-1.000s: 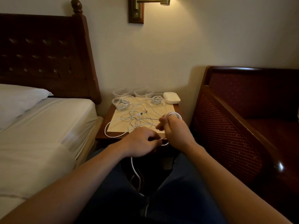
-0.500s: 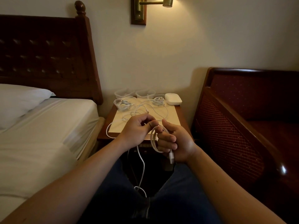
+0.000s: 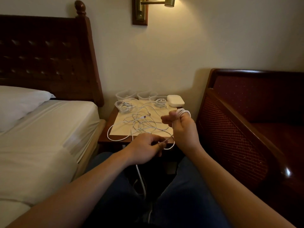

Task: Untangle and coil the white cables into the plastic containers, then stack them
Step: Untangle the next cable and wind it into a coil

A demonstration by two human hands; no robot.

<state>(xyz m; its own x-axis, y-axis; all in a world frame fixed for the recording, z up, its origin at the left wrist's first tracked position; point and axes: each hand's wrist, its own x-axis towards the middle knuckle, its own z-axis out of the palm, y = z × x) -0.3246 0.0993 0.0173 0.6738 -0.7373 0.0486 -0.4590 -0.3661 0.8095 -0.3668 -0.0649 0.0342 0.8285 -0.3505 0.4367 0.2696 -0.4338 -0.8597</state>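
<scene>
Your right hand (image 3: pixel 184 129), centre right of frame, grips white cable (image 3: pixel 183 111) looped in coil round raised fingers. Your left hand (image 3: pixel 144 149), lower centre, pinches same cable's strand, rest trailing down between knees. Tangle of loose cables (image 3: pixel 141 122) lies on paper sheet (image 3: pixel 118 129) atop nightstand (image 3: pixel 105 139), centre frame. Four plastic containers (image 3: pixel 125 94) at nightstand's far edge, two holding coiled cables. White box (image 3: pixel 175 100) just right of them.

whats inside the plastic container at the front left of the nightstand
A coiled bundle of white cable lies inside the front left container. Its far wall and the cable hide the bottom, so anything beneath cannot be seen.
</scene>
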